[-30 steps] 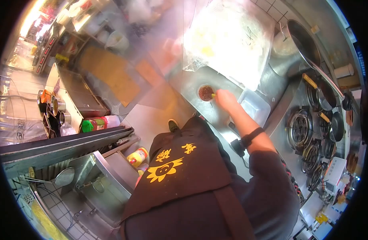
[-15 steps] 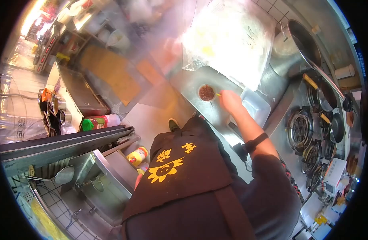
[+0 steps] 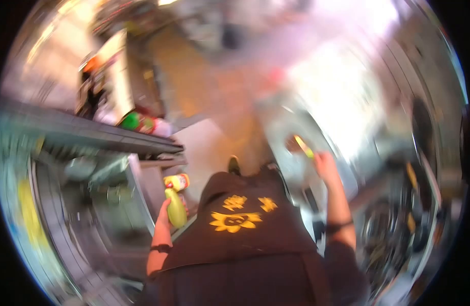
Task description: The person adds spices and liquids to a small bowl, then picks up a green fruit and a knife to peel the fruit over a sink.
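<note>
In my left hand (image 3: pixel 165 213), at the lower left, is a smooth, pale green, oblong vegetable (image 3: pixel 176 209), with fingers wrapped round its near side. Just beyond it lies a yellow container (image 3: pixel 176 181) with a red and white label. My right hand (image 3: pixel 325 166) grips the bright yellow-green handle of a slim tool (image 3: pixel 305 148). Its narrow pale end points up and left, overlapping the reddish-brown contents (image 3: pixel 291 144) of a small round bowl on the steel counter (image 3: pixel 278 127). Motion blur hides the tool's exact kind.
A large, bright white plastic-covered bundle (image 3: pixel 342 97) sits on the counter beyond my right hand. Stove burners (image 3: pixel 380 224) and a dark pan (image 3: pixel 423 127) are at right. A sink basin (image 3: pixel 117 199) is at left, with bottles (image 3: pixel 145 124) on a ledge above.
The view has swung, and things blur. My left hand has come into view with the green vegetable. My right hand has drawn back from the bowl, showing more of the tool.
</note>
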`<state>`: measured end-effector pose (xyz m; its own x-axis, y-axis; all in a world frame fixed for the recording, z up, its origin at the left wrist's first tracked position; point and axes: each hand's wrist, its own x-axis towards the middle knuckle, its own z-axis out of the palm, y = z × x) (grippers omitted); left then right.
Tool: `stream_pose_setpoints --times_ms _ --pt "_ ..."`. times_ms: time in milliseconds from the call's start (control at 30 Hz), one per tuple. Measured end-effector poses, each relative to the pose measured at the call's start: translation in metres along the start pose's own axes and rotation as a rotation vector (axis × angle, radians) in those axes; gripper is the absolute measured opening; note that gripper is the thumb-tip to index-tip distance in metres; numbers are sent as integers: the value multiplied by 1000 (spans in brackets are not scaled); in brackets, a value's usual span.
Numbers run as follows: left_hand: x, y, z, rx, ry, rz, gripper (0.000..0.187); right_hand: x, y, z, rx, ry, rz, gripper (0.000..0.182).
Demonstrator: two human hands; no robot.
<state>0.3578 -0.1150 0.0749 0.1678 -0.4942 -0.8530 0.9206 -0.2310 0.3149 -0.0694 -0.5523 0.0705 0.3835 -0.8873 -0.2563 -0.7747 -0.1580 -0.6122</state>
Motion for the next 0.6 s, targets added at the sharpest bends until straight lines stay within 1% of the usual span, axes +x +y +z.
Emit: stream_pose_setpoints --times_ms 33,67,100,167,233,267,300,333,367,400,433,500,533,600 --pt "-5 7 15 -79 -7 53 58 -10 -35 -17 318 -183 187 35" --pt "-17 12 32 -113 2 119 58 -12 -50 -18 494 -285 196 33" --pt "-30 17 53 -142 16 176 59 -12 -80 -23 619 -411 239 27" --pt "-49 21 74 -241 -55 363 62 -16 -136 -15 803 -623 289 18" --pt "-65 32 85 -313 -384 592 58 -9 -195 4 640 -818 61 15" --pt "-72 36 91 -357 -377 646 58 4 -216 21 509 -886 -152 16" --pt "-78 43 94 -419 -420 763 59 13 -240 47 507 -895 -315 16" --pt "-88 47 95 -477 -460 885 59 8 -283 56 451 -905 -306 14" --pt "-97 50 90 -519 -451 931 59 9 -316 74 436 -956 -427 12" --pt "-106 53 84 -620 -487 981 61 7 -347 92 422 -1008 -543 11" --pt "-116 53 76 -715 -520 1036 62 -1 -379 109 386 -1044 -576 11" --pt "-130 56 54 -810 -477 1146 61 -22 -445 148 384 -1100 -831 11" --pt "-135 52 42 -835 -420 1181 62 -32 -470 167 363 -1137 -874 11" --pt "-142 50 16 -903 -325 1243 61 -53 -519 214 277 -1038 -1369 16"
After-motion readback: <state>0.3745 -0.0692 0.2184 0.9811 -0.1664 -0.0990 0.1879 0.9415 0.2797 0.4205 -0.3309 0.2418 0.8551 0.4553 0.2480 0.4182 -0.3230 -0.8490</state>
